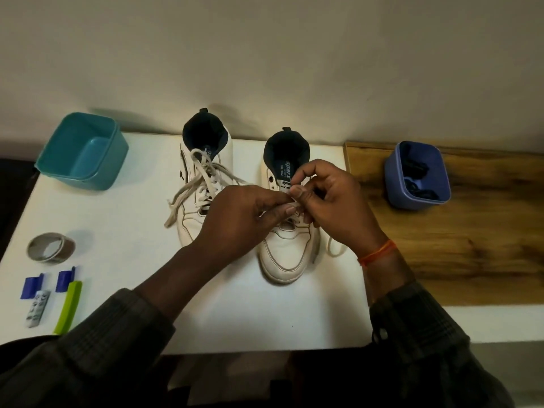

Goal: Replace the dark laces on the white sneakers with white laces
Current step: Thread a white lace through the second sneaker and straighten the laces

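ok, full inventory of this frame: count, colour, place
sneakers: 2, white, centre of table, toes toward the person
white laces: left shoe laced, ends loose; right shoe's lace being threaded
teal tub: 1, far left
blue tub: 1, on wood surface at right, holds dark items
tape roll: 1, grey, left edge
blue clips: 2, near left
green strip: 1, near left
small white tube: 1, near left
table: 1, white
left hand: pinches lace over right shoe
right hand: pinches lace there too

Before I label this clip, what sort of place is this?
Probably a home or office room: a white tabletop against a plain wall, a wood-grain board beside it, a teal plastic tub.
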